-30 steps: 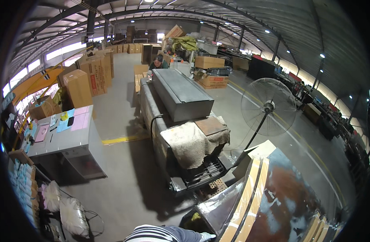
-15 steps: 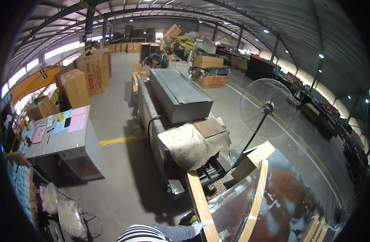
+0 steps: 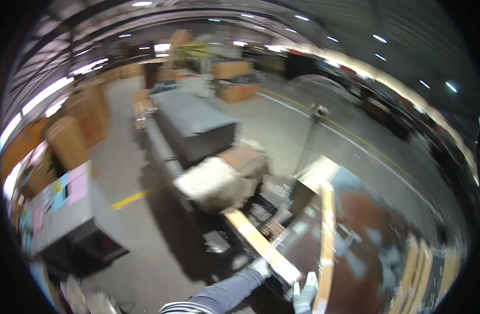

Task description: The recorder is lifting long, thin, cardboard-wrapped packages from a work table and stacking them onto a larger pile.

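My left hand [image 3: 261, 267], in a pale glove, comes up from the lower edge and grips the left side of a light wooden strip [image 3: 258, 242]. Its fingertips are partly hidden and blurred. My right hand [image 3: 305, 296], in a striped glove, is open with its fingers apart, close to the near end of that strip. Just right of it, a second wooden strip [image 3: 328, 225] runs lengthwise over a large brown and blue-grey stained sheet [image 3: 358, 230]. The far end of the first strip lies by a cloth-covered machine [image 3: 211, 183].
A long grey metal box [image 3: 198, 115] sits on the machine. At left stands a grey cabinet [image 3: 67, 214] with papers on top. More wooden strips [image 3: 415, 277] lean at lower right. A stand fan [image 3: 319, 111] is beyond the sheet, and cardboard boxes [image 3: 67, 138] stand far left.
The view has swung right and blurred. My right hand has come into view beside the first strip's near end, which now shows. My left forearm reaches further in, its hand still at the strip.
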Demonstrator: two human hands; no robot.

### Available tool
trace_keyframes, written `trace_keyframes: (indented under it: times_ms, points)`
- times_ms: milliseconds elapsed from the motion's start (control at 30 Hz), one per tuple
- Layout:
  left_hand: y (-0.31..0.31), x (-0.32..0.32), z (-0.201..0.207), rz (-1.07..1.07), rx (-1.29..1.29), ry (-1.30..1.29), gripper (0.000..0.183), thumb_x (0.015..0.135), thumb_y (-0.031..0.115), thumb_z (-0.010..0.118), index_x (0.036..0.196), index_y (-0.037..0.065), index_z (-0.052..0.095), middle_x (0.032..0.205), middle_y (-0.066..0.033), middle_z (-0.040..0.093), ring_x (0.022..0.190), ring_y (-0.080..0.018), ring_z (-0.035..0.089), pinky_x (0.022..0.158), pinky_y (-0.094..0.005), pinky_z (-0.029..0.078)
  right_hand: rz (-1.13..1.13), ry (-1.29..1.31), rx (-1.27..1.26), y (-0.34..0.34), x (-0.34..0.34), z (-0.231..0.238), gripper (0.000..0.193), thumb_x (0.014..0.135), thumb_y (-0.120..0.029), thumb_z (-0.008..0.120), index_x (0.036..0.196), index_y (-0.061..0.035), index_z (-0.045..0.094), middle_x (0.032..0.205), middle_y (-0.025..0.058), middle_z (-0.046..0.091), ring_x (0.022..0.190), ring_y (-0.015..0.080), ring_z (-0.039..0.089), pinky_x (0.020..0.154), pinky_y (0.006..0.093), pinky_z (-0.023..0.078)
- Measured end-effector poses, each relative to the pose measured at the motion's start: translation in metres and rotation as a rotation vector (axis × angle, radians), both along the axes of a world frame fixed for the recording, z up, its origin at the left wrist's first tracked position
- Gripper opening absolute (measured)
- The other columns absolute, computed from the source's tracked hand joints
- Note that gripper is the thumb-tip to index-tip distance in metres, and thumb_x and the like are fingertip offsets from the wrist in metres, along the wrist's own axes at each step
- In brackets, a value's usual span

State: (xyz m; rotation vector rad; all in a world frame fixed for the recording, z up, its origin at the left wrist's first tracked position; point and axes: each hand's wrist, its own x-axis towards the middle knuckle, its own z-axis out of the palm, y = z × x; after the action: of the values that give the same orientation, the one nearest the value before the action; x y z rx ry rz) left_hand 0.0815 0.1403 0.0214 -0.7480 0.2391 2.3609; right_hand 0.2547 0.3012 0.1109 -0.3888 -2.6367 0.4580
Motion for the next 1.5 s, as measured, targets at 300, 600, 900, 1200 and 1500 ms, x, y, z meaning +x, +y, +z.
trace_keyframes:
  times_ms: [300, 600, 900, 1200, 1500]
  points:
    - [0.021, 0.058, -0.035, -0.397, -0.242, 0.209, 0.040, 0.090, 0.059, 0.062, 0.091, 0.019, 0.060, 0.076, -0.0016, 0.062, 0.072, -0.0261, 0.060, 0.063, -0.0387, 0.048, -0.733, -0.429, -0.381, 0.101, 0.135, -0.051, 0.111, 0.063, -0.055, 0.080, 0.146, 0.0008, 0.032, 0.139, 0.0259, 0.044, 0.127, 0.0387, 0.048, 0.098, 0.0471, 0.047]
    - [0.139, 0.162, -0.043, -0.935, -0.434, 0.577, 0.068, 0.087, 0.047, 0.071, 0.141, 0.017, 0.041, 0.134, -0.0122, 0.056, 0.120, -0.0308, 0.056, 0.097, -0.0504, 0.048, -0.354, -0.614, -0.399, 0.038, 0.177, 0.017, 0.102, 0.066, -0.033, 0.077, 0.149, 0.0029, 0.030, 0.119, 0.0218, 0.061, 0.107, 0.0374, 0.062, 0.088, 0.0470, 0.050]
    - [0.297, 0.348, 0.090, -0.624, -0.356, 0.811, 0.062, 0.085, 0.016, 0.073, 0.139, 0.007, 0.046, 0.125, -0.0097, 0.058, 0.113, -0.0262, 0.057, 0.098, -0.0416, 0.048, -0.496, -0.255, -0.327, 0.142, 0.389, 0.073, 0.072, 0.071, -0.046, 0.074, 0.122, 0.0007, 0.057, 0.100, 0.0225, 0.067, 0.090, 0.0382, 0.065, 0.080, 0.0468, 0.053]
    - [0.487, 0.463, 0.163, -0.740, -0.122, 0.933, 0.056, 0.089, 0.016, 0.069, 0.138, 0.007, 0.045, 0.117, -0.0124, 0.061, 0.101, -0.0271, 0.063, 0.088, -0.0429, 0.057, -0.945, 0.904, -1.132, 0.206, 0.607, -0.062, 0.035, 0.099, -0.017, 0.061, 0.129, -0.0001, 0.059, 0.113, 0.0110, 0.069, 0.103, 0.0177, 0.064, 0.091, 0.0285, 0.051]
    - [0.671, 0.513, 0.102, -0.698, -0.044, 1.050, 0.067, 0.093, 0.014, 0.064, 0.151, 0.007, 0.031, 0.136, -0.0134, 0.055, 0.120, -0.0286, 0.057, 0.104, -0.0416, 0.049, -1.165, 1.382, -1.198, 0.395, 0.809, -0.053, 0.068, 0.097, -0.056, 0.053, 0.134, 0.0003, 0.054, 0.129, 0.0213, 0.063, 0.108, 0.0292, 0.066, 0.093, 0.0406, 0.053]
